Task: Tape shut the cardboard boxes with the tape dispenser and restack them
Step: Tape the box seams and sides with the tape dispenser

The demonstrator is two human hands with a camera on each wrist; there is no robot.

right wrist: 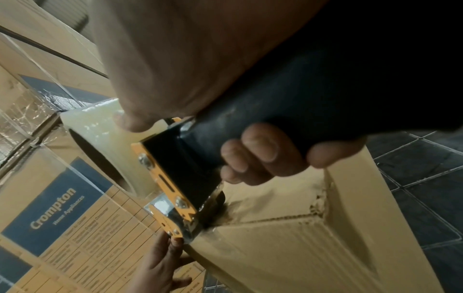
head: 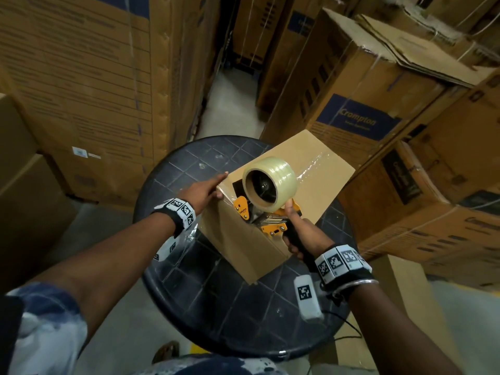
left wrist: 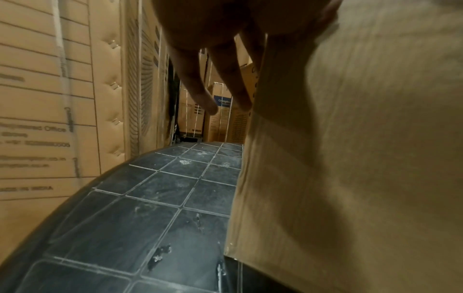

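A plain cardboard box [head: 319, 161] [left wrist: 363, 158] [right wrist: 288, 247] stands on a round dark tiled table [head: 189, 169], a strip of clear tape running along its top. My right hand [head: 300, 234] [right wrist: 253, 158] grips the black handle of a yellow tape dispenser [head: 266, 212] [right wrist: 175, 178] with a big clear roll, its thumb against the roll. The dispenser's blade end presses on the box's near top edge. My left hand [head: 205, 192] [left wrist: 218, 79] [right wrist: 160, 267] lies flat with straight fingers against the box's left corner, thumb on the tape there.
Tall stacks of printed cartons [head: 81, 90] wall in the left side; more cartons [head: 378, 109] lean at the right and back. A narrow floor aisle [head: 230, 104] runs away between them. Another plain box [head: 24, 198] stands at far left.
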